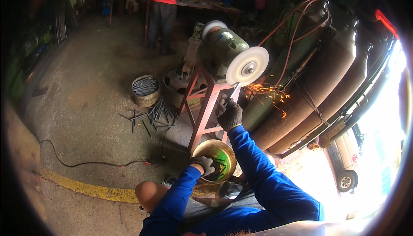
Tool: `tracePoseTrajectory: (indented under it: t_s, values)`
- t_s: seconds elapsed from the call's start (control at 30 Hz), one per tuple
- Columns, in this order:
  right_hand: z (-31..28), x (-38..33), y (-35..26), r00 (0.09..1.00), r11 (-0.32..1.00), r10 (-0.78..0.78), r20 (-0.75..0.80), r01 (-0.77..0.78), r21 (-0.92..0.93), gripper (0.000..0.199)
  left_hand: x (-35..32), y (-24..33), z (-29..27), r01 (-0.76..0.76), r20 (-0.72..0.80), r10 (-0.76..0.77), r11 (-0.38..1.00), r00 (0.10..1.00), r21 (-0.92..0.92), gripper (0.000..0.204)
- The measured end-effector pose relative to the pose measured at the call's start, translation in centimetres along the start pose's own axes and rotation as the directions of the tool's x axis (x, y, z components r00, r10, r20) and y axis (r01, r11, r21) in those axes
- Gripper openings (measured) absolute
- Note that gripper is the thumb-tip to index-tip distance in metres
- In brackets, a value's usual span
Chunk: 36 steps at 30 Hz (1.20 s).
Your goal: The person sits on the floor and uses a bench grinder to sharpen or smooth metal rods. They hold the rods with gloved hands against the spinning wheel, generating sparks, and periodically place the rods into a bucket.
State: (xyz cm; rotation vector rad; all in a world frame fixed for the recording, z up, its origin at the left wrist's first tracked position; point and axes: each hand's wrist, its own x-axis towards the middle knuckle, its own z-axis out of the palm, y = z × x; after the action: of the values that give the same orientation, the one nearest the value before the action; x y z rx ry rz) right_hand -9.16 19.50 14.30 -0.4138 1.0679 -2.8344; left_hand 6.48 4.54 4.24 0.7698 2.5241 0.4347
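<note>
My right hand, in a dark work glove, holds a short metal rod up against the white grinding wheel of a green bench grinder. Orange sparks fly off to the right of the wheel. My left hand, also gloved, reaches into a round tin bowl with a green inside, resting on dark rods that lie in it. The grinder sits on a red metal stand. Both sleeves are blue.
Tall rusty gas cylinders with red hoses lean at the right. A round basket of rods and loose rods lie on the concrete floor. A black cable runs along a yellow line. A person in red stands at the back.
</note>
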Motion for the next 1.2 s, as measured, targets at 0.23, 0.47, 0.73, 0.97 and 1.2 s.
tracePoseTrajectory:
  t_s: [0.23,0.47,0.73,0.97,1.2]
  values:
    - [2.4,-1.1,-0.5,0.981,0.99,0.101,-0.168,-0.081,0.119,0.024,0.1,0.0,0.4,0.013,-0.026,-0.013,1.0,1.0,-0.01,0.049]
    - [2.8,-1.4,-1.4,0.982,0.976,0.119,-0.146,-0.089,0.198,0.018,0.4,0.0,0.6,-0.004,-0.037,0.005,1.0,0.999,0.003,0.047]
    - [2.9,-2.3,-3.9,0.948,0.847,-0.096,-0.304,-0.083,-0.525,0.023,-0.1,-0.8,1.2,0.029,-0.073,-0.031,0.999,0.997,-0.03,0.048]
    - [-0.2,-3.7,-10.0,0.935,-0.063,-0.348,-0.069,-0.097,-0.993,0.027,1.1,-0.5,1.8,0.021,-0.085,-0.024,0.999,0.996,-0.037,0.048]
    - [-2.3,-1.7,-13.6,0.811,-0.669,-0.18,0.557,0.314,-0.673,0.007,0.5,-0.4,1.5,0.006,-0.073,-0.008,1.0,0.997,-0.028,0.048]
